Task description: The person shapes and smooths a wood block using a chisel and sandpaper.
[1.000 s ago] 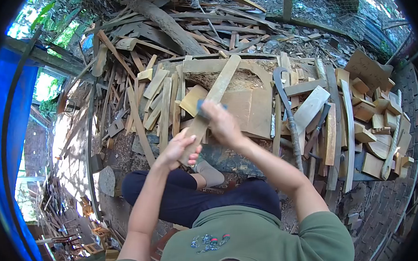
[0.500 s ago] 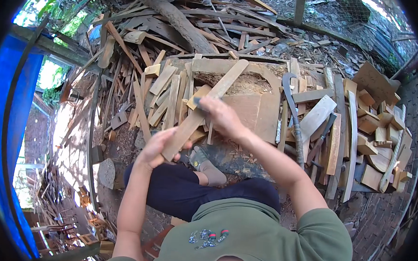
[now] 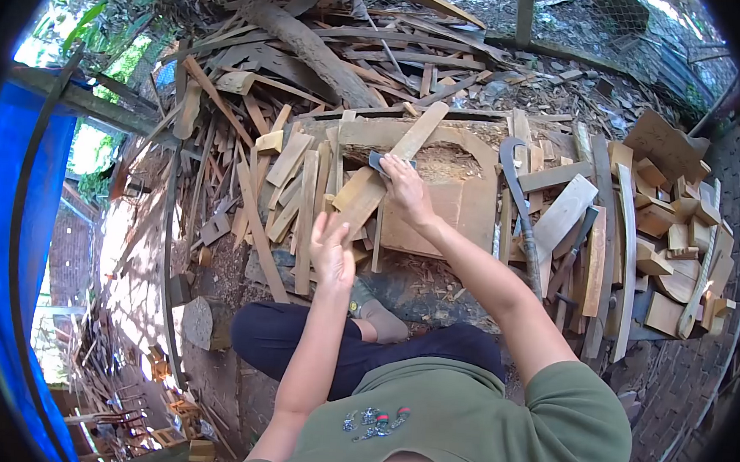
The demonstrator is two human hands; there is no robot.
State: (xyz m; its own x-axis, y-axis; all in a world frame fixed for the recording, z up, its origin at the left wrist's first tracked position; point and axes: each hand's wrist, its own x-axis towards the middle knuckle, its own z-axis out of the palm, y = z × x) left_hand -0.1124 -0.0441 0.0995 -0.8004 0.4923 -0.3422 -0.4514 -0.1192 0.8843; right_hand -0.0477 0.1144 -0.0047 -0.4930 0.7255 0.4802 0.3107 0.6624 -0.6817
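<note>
A flat wooden slat point(image 3: 361, 201) lies slanted over the work block point(image 3: 425, 226), its far end pointing up and to the right. My right hand point(image 3: 406, 189) presses a dark sanding piece point(image 3: 380, 162) onto the upper part of the slat, fingers closed around it. At the slat's near end is my left hand point(image 3: 332, 250), palm turned up and fingers spread, the fingertips touching or just beside the wood. A small yellowish block point(image 3: 338, 197) shows beneath the slat's left edge.
Narrow wood strips point(image 3: 306, 219) lie left of the block. On the right are a curved sickle point(image 3: 520, 198), a dark-handled knife point(image 3: 577, 235) and a pile of cut wooden pieces point(image 3: 670, 249). Scrap wood and a log point(image 3: 317, 50) are heaped at the back.
The slat and my left hand have moved up and right, away from my lap. My left fingers have opened from around its near end. My right hand has slid farther up with the dark piece.
</note>
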